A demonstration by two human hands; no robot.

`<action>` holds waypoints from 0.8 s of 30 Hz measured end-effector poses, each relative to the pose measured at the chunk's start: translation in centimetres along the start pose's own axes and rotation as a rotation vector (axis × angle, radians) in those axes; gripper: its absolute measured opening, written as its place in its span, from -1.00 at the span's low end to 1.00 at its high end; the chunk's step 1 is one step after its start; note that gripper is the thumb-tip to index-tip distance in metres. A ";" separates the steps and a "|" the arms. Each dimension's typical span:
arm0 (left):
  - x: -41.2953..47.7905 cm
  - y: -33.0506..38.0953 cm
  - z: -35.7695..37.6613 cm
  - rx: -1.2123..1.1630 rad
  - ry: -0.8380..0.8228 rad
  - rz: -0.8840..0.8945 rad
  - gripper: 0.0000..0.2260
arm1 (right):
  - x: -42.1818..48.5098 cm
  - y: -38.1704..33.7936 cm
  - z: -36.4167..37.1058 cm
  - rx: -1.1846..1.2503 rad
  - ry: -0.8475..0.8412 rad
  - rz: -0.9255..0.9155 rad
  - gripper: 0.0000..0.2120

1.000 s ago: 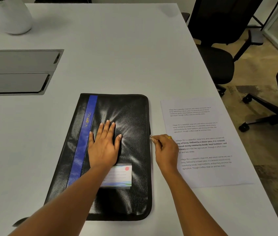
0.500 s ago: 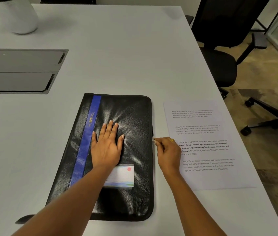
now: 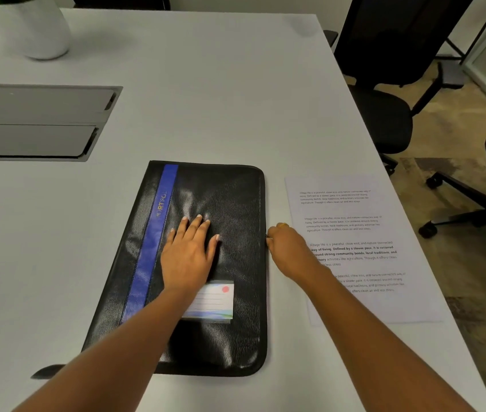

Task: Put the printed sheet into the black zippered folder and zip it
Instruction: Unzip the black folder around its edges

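Left hand [image 3: 189, 257] flat, grip wide on black folder [image 3: 235, 203], right hand [image 3: 287, 248] grip pinching zipper pull [image 3: 268, 238]

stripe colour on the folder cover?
Blue stripe, running lengthwise near the folder's left edge; head view.

A big white table [image 3: 206, 84] stands here, with black chairs [image 3: 390, 120] (two, on wheels) on the brown floor [image 3: 458, 138].

an office or meeting room: a wide white desk [image 3: 206, 93] with a grey flip-lid cable hatch [image 3: 36, 123] set into it at left, black swivel chairs [image 3: 390, 84] on castors along the right side, and a white plant pot [image 3: 33, 28] at the far left.
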State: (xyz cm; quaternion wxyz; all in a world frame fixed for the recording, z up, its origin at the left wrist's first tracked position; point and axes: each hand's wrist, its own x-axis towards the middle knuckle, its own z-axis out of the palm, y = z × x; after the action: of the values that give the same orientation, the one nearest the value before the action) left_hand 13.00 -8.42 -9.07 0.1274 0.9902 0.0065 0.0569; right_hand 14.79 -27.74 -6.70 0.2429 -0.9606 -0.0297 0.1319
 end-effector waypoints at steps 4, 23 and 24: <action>-0.9 0.4 0.2 0.014 -0.062 -0.002 -0.45 | 0.2 -0.2 -0.4 -0.016 -0.063 -0.001 -0.77; -1.7 0.9 0.5 0.035 -0.053 -0.103 -0.37 | -0.5 0.5 0.0 0.015 -0.018 -0.067 -0.75; -1.7 0.9 0.5 0.034 -0.052 -0.105 -0.37 | -0.6 0.5 0.0 0.024 -0.011 -0.074 -0.75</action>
State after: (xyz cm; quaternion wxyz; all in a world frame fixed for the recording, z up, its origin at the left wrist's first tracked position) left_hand 11.40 -9.46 -9.50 0.1135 0.9917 0.0561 0.0243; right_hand 14.22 -28.27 -6.82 0.2590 -0.9551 -0.0647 0.1285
